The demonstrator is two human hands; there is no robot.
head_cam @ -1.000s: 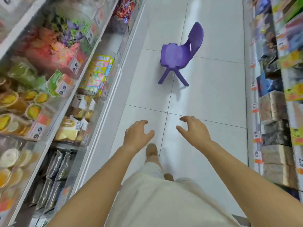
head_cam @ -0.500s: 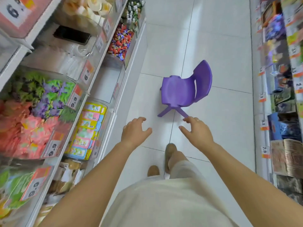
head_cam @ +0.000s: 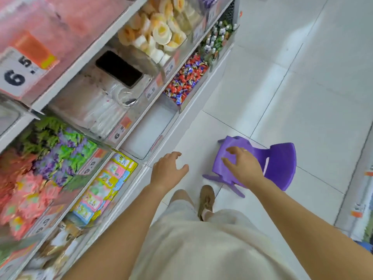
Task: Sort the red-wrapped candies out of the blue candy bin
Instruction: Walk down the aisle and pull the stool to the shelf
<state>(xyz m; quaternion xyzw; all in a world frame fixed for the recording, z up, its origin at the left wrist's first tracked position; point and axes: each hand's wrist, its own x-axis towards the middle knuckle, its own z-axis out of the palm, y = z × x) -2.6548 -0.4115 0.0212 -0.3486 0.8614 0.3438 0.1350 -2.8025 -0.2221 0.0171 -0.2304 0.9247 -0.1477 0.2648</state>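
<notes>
Both my hands hang open, holding nothing. The candy bin [head_cam: 186, 81] lies ahead of my left hand [head_cam: 167, 170], beyond the purple chair [head_cam: 280, 164]; my right hand [head_cam: 242, 166] is farther.

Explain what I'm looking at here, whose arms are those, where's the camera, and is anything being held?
There is no machine here. The camera sits on a person's head and looks forward and down, so the two bare arms are that person's own. They stand in a shop aisle with a white tiled floor. The left hand is spread in the air and holds nothing. The right hand reaches over a small purple plastic chair on the floor; its fingers are loosely curled with no grip on the seat that I can see. On the left, shelves hold clear bins of sweets. One bin of mixed red and blue wrapped candies lies further ahead, and a dark phone rests on a bin lid.
</notes>
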